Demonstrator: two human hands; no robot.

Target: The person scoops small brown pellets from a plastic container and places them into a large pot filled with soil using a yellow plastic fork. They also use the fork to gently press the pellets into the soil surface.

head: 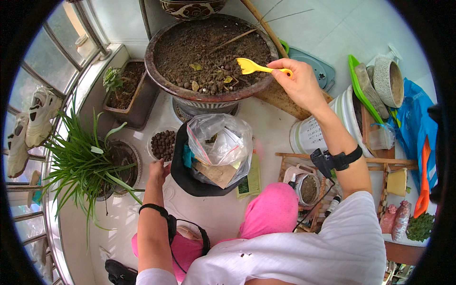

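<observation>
Between its thumb and fingers my right hand (299,83) holds a small yellow plastic hand rake (253,66), its tines above the soil near the front rim of a large glazed pot (156,80). Dry soil (199,46) with pebbles, several yellow leaves and a thin stick fills that pot. My left hand (158,171) is low, at the near edge of a clear round tub of brown clay pebbles (163,142); whether its fingers grip the tub is hidden. Right of the tub stands a black bin (181,178) holding a clear plastic bag (221,135) and cardboard.
A spider plant (82,156) and a rectangular succulent planter (137,103) stand left, by the railed window. To the right are a white bucket (310,133) on its side, a wooden rack (377,164) and a blue bag (413,107). A wooden pole (265,26) leans across the pot's far rim.
</observation>
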